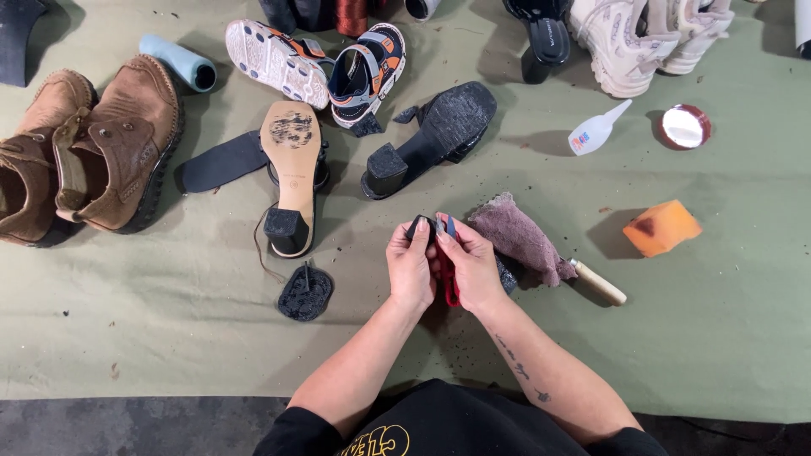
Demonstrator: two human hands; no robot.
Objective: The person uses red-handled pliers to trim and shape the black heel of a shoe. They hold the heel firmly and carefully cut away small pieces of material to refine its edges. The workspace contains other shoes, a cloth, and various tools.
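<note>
Left hand (411, 266) pinching a small black piece (420, 226) at the fingertips, just over the green table cover (718, 321). Right hand (473, 266) closed around a red-handled cutter (450, 285) — blades up against the black piece, handle mostly hidden under the palm. Exact shape of the piece hard to make out. Just right of the hands, a purple-brown rag (517, 236) covering most of a wooden-handled tool (597, 281) — only the handle end showing. Farther left, a black heeled shoe (435, 135), sole up, and a loose black sole patch (305, 292).
</note>
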